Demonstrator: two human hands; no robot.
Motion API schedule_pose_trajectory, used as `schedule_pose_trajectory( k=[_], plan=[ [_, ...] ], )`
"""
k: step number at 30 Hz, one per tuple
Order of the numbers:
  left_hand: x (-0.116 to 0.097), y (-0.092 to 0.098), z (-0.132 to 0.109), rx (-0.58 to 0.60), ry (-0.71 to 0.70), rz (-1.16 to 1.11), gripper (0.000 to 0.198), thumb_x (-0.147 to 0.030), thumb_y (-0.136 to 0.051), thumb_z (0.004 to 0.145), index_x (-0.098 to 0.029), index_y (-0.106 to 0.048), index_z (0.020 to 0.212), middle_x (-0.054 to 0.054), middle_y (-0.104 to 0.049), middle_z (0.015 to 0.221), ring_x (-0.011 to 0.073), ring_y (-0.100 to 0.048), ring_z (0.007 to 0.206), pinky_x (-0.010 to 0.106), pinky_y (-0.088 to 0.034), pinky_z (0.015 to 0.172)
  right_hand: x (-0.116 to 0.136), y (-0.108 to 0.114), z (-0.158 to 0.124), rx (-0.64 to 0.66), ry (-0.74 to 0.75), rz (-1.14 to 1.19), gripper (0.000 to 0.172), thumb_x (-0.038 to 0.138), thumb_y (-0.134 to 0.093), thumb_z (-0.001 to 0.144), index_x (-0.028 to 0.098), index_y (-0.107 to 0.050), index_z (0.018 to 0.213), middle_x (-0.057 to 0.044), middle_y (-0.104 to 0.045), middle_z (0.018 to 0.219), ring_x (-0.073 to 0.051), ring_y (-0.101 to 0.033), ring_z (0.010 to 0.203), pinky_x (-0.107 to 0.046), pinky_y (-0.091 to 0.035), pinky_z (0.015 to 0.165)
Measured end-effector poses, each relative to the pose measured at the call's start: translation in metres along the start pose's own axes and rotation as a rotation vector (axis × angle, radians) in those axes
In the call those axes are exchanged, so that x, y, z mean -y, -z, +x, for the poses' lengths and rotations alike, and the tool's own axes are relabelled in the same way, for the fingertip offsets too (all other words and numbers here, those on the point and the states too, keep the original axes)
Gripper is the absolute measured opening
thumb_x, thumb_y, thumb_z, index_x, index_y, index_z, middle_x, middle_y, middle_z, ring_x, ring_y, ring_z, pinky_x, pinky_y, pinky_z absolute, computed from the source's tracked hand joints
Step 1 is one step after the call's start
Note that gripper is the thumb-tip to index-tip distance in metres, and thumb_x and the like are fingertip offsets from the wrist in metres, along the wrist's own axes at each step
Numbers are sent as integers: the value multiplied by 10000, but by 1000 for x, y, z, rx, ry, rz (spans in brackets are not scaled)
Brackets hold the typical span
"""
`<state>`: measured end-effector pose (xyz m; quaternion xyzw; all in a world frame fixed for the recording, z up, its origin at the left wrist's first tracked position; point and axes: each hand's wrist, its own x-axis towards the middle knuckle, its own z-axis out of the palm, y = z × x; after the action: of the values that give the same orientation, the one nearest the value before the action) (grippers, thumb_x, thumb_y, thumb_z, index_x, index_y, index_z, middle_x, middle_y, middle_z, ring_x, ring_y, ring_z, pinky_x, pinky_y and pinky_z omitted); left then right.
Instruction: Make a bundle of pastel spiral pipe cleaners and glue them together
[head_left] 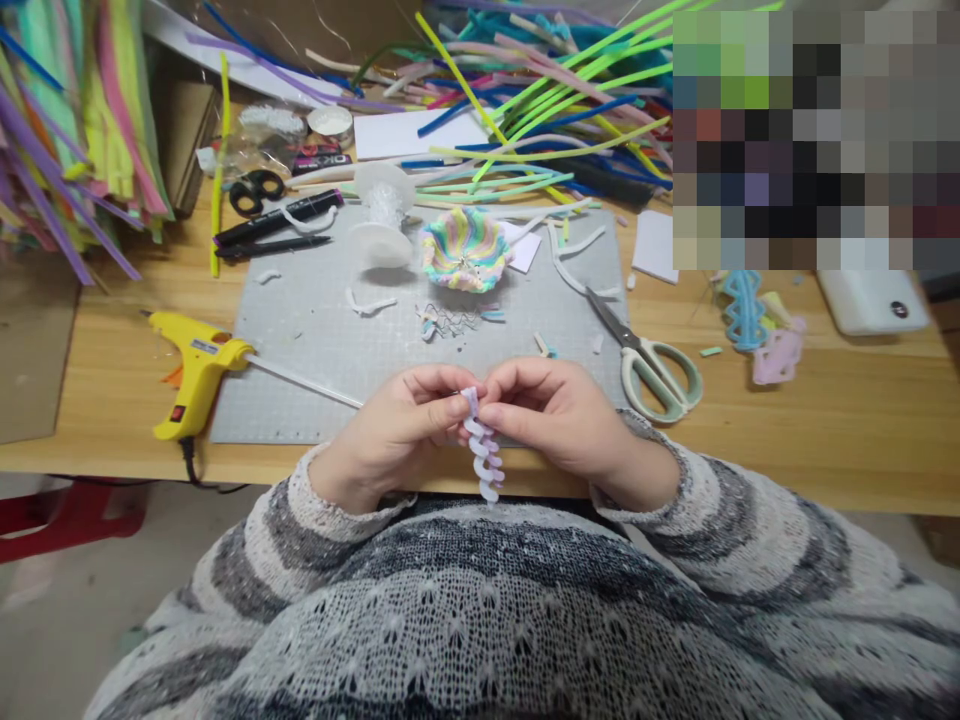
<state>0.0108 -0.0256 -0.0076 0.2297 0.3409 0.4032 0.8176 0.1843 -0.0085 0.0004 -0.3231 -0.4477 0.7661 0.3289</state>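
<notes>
Over the near edge of the grey cutting mat (315, 330), we log both hands meeting. Left hand (397, 425) and right hand (555, 415) each pinch the top end of a white-and-lilac folded strip (484, 455) between thumb and fingertips, the other fingers curled in. The strip hangs in a zigzag just below the mat's near edge, in front of the striped jumper (525, 600). Its lower folds look free of both hands. Risk, as we judge it: only the top fold is gripped, so a slackened pinch could let the pleats spring open or drop the strip past the table edge. The glue gun (196, 372) lies at the mat's left edge, with a pale rod reaching across the mat towards the left hand. A stray elbow could knock it, and we cannot tell whether it is hot. Counts:
- two hands, one folded strip, one glue gun
- two pairs of scissors: pale-handled scissors (645, 360) at the mat's right edge, black scissors (255, 190) beyond its far left corner
- two black markers (277, 218) along its far left edge
- one white spool (382, 215) and one rainbow ruffle (465, 248) on its far part
- one blue zigzag piece (742, 310) and one pink piece (780, 355), well right of the mat
- loose pipe cleaners (540, 90) heaped beyond the far edge, too many to count
</notes>
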Motion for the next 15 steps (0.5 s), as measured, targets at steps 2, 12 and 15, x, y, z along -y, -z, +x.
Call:
schedule_pose_trajectory(
  k=[2,12,15],
  plan=[
    [0,0,0,2,1,1,176,-262,-843,659,-160,-720,735,-3,-656,670,73,-592,578,171,-478,550,0,0,0,5,-4,-3,174,268,-775,735,156,-645,764,8,-678,724,-94,-631,669,-248,-527,655],
    [2,5,0,2,-22,59,209,-288,-837,667,-162,-683,731,-14,-634,679,76,-576,596,186,-474,572,1,1,0,25,-22,-21,146,249,-759,747,155,-647,756,10,-670,714,-83,-613,652,-227,-514,637],
    [3,6,0,-10,-14,92,245,-308,-845,652,-164,-675,753,-16,-625,681,81,-565,598,193,-461,565,5,2,1,48,-56,-25,166,257,-773,733,153,-645,745,19,-654,694,-76,-594,634,-220,-500,620]
  ],
)
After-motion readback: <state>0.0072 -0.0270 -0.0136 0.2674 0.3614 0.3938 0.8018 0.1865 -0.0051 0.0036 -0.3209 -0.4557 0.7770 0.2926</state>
